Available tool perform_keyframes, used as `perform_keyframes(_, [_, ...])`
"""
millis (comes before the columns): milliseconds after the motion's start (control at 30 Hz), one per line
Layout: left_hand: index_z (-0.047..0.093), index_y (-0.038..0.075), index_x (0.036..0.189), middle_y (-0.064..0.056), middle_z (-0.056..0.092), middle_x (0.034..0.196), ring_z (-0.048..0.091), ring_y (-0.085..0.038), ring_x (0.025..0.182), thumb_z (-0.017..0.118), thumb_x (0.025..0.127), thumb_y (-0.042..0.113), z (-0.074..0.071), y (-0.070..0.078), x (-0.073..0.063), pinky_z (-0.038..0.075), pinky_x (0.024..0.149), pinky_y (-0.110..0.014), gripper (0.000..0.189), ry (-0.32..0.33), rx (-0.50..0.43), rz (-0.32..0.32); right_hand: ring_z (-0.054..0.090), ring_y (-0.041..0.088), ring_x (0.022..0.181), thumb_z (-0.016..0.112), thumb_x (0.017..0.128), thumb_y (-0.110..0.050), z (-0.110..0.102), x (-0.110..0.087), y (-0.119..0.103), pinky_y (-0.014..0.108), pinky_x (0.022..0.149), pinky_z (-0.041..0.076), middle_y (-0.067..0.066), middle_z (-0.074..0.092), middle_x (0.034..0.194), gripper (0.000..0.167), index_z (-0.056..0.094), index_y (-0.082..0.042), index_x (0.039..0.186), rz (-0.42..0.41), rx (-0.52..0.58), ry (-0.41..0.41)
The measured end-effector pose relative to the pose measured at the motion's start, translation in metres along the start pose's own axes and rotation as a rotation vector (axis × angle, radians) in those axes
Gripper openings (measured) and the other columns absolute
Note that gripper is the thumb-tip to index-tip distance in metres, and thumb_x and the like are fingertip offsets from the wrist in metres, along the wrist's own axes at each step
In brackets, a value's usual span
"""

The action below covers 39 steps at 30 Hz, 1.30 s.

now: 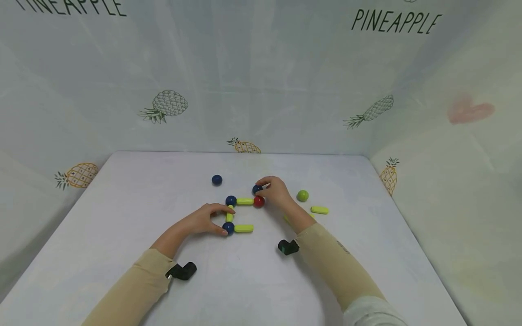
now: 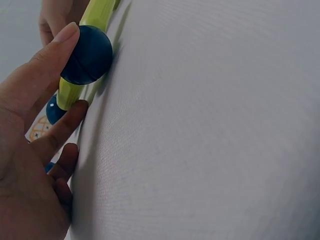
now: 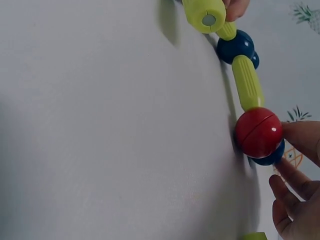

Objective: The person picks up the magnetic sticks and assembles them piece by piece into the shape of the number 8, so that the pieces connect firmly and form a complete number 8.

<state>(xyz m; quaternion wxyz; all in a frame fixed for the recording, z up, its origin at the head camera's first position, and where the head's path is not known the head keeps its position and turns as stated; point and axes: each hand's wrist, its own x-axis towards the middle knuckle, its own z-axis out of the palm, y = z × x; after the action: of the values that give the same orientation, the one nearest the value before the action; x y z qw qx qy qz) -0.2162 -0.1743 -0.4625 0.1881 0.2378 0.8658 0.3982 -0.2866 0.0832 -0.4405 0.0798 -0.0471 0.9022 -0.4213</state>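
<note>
Yellow-green sticks and balls form a C-shaped magnetic frame on the table. Its upper stick (image 1: 244,201) runs from a blue corner ball (image 1: 231,201) to a red ball (image 1: 258,201); the lower stick (image 1: 244,228) extends from the near blue ball (image 1: 228,228). My left hand (image 1: 201,220) holds the frame's left side, its thumb on the near blue ball and a finger by the side stick (image 2: 70,94). With thumb and fingertips, my right hand (image 1: 278,194) pinches another blue ball (image 1: 256,189) against the red ball's far side. That ball is partly hidden behind the red ball (image 3: 258,132) in the right wrist view.
A loose blue ball (image 1: 217,179) lies farther back. Right of the right hand are a green ball (image 1: 302,195) and a loose stick (image 1: 320,210); more yellow-green pieces show partly under the right forearm. A printed curtain (image 1: 261,90) hangs behind the white table (image 1: 163,172).
</note>
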Motion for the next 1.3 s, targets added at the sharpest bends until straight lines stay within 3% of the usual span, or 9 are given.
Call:
perform_keyframes(800, [0.061, 0.012, 0.13, -0.009, 0.053, 0.135, 0.042, -0.031, 0.129, 0.084, 0.078, 0.021, 0.0, 0.003, -0.001, 0.033, 0.108, -0.05, 0.057, -0.002, -0.019, 0.022, 0.058, 0.023, 0.096, 0.077, 0.083, -0.008, 0.004, 0.007, 0.003, 0.029, 0.074, 0.052, 0.006, 0.063, 0.108, 0.025, 0.072, -0.01, 0.108, -0.001, 0.047, -0.006])
perform_keyframes(1300, [0.061, 0.012, 0.131, -0.01, 0.053, 0.136, 0.042, -0.032, 0.129, 0.083, 0.079, 0.021, 0.001, 0.002, -0.001, 0.032, 0.108, -0.05, 0.057, -0.002, -0.04, -0.001, 0.056, 0.02, 0.092, 0.078, 0.083, -0.013, -0.008, -0.01, -0.004, 0.031, 0.072, 0.048, 0.003, 0.064, 0.108, 0.025, 0.073, -0.014, 0.108, -0.047, 0.026, 0.003])
